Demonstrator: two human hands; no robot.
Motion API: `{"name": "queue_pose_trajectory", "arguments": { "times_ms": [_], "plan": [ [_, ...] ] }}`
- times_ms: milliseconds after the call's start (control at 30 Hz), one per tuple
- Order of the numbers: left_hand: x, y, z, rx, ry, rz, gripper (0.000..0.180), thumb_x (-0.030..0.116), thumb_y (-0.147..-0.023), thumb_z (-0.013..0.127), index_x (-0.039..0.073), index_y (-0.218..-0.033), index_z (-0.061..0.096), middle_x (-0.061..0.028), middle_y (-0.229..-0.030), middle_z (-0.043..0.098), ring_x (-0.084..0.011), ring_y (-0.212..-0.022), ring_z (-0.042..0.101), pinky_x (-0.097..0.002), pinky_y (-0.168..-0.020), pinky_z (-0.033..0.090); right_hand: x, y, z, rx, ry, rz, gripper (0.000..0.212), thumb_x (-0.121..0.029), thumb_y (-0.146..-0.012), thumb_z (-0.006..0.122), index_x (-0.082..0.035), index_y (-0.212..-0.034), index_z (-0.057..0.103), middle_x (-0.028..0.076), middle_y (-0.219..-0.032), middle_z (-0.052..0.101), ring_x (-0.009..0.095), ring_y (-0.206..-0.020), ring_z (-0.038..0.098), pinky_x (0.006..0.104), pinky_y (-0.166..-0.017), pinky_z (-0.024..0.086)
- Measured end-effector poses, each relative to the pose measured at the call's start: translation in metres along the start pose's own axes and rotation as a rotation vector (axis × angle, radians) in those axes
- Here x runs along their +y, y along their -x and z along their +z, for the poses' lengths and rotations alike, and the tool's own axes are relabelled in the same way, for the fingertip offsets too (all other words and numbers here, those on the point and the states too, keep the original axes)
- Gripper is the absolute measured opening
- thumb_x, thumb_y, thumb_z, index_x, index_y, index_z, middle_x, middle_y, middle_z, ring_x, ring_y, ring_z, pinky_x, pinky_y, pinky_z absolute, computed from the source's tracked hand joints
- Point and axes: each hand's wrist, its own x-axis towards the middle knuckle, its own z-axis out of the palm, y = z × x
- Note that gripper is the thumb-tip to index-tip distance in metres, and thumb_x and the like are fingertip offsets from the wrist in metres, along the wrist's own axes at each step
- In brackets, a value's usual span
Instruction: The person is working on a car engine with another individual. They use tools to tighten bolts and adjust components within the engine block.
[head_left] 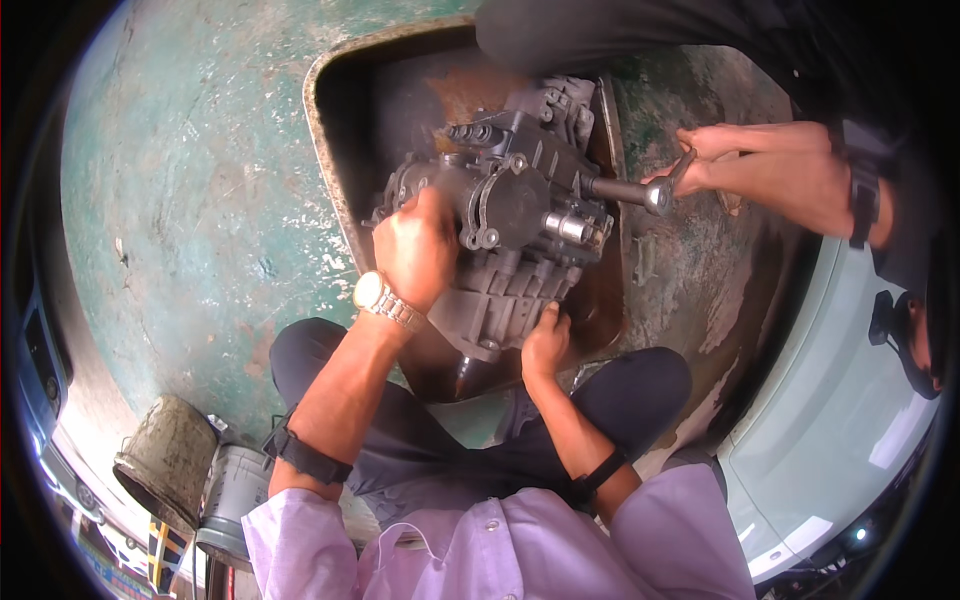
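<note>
A grey metal gearbox [520, 208] with a round cover and ribbed casing lies tilted in a dark, rusty tray [333, 165]. My left hand [415, 250], with a watch on its wrist, is closed round the left part of the casing; its fingertips are hidden. At the lower right edge of the casing my right hand [546, 342] grips the ribbed housing, thumb on top. A short shaft [465, 375] points down from the near end. On the right, a co-worker's hands [700, 160] hold a ratchet wrench [682, 170] by a long socket-like cylinder [625, 190] that meets the gearbox.
Two worn buckets, one dirty [165, 455] and one grey [235, 500], stand at the lower left. The co-worker's dark-clothed leg [600, 35] reaches over the tray's far side. A pale car panel [830, 400] curves along the right. Worn green floor [210, 200] spreads leftward.
</note>
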Motion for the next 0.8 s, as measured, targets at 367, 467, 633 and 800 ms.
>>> {"name": "queue_pose_trajectory", "arguments": {
  "times_ms": [367,467,633,800],
  "plan": [
    [-0.003,0.001,-0.001,0.003,-0.038,0.020,0.002,0.003,-0.085,0.057,0.004,-0.084,0.055,-0.0213,-0.074,0.064,-0.0448,-0.067,0.062,-0.0511,-0.059,0.049,-0.002,0.004,0.000,0.029,0.064,-0.056,0.062,-0.044,-0.102,0.041,0.014,-0.122,0.054,0.035,-0.120,0.059,0.047,-0.115,0.055,0.0454,-0.099,0.041],
    [-0.003,0.000,-0.001,-0.007,-0.014,0.015,0.002,0.004,-0.085,0.057,0.004,-0.085,0.055,-0.0213,-0.074,0.064,-0.0448,-0.067,0.062,-0.0518,-0.060,0.049,-0.006,0.003,-0.002,-0.015,-0.022,0.020,0.063,-0.043,-0.101,0.044,0.014,-0.125,0.050,0.036,-0.127,0.054,0.050,-0.120,0.050,0.0471,-0.103,0.038],
    [-0.001,-0.003,-0.001,-0.004,-0.042,0.029,0.003,0.006,-0.087,0.056,0.004,-0.085,0.055,-0.0224,-0.075,0.064,-0.0459,-0.068,0.062,-0.0525,-0.061,0.049,-0.012,0.009,-0.003,-0.016,-0.027,0.016,0.062,-0.043,-0.101,0.043,0.013,-0.126,0.051,0.036,-0.126,0.055,0.050,-0.120,0.050,0.0475,-0.103,0.037],
    [0.001,-0.006,-0.001,-0.035,-0.089,0.009,0.006,0.008,-0.088,0.056,0.003,-0.086,0.055,-0.0236,-0.076,0.065,-0.0465,-0.069,0.062,-0.0528,-0.061,0.049,-0.012,0.010,-0.005,-0.075,-0.034,0.068,0.068,-0.045,-0.101,0.042,0.016,-0.130,0.046,0.038,-0.132,0.050,0.049,-0.126,0.046,0.0458,-0.108,0.034]
  ]
}}
